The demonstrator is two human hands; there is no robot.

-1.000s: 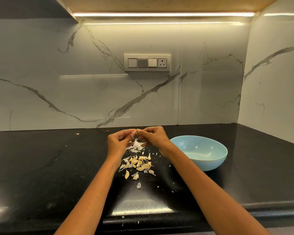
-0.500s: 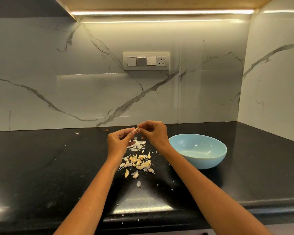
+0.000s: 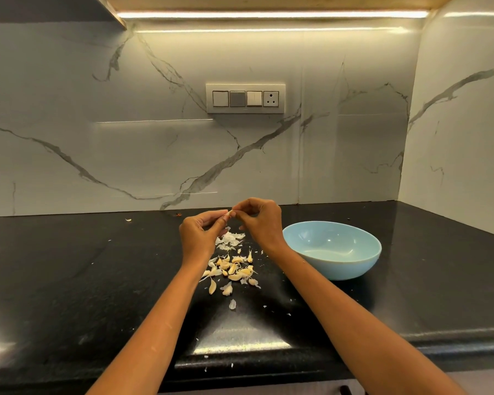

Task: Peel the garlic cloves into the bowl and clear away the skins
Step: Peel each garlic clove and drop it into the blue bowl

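My left hand (image 3: pixel 201 236) and my right hand (image 3: pixel 260 220) meet above the black counter, both pinching one small garlic clove (image 3: pixel 228 214) at their fingertips. Below them lies a heap of white skins (image 3: pixel 230 239). Nearer to me is a pile of several yellowish garlic cloves (image 3: pixel 233 269) mixed with skin flakes. A light blue bowl (image 3: pixel 332 270) stands to the right of the pile, with nothing visible inside it.
The black counter (image 3: pixel 69 280) runs to a rounded front edge near me. Marble walls close the back and right side. A switch panel (image 3: pixel 245 98) is on the back wall. A stray clove scrap (image 3: pixel 128 220) lies far left; tiny flakes dot the counter front.
Both hands have risen slightly with the clove pinched between them. The pile and bowl have not moved.
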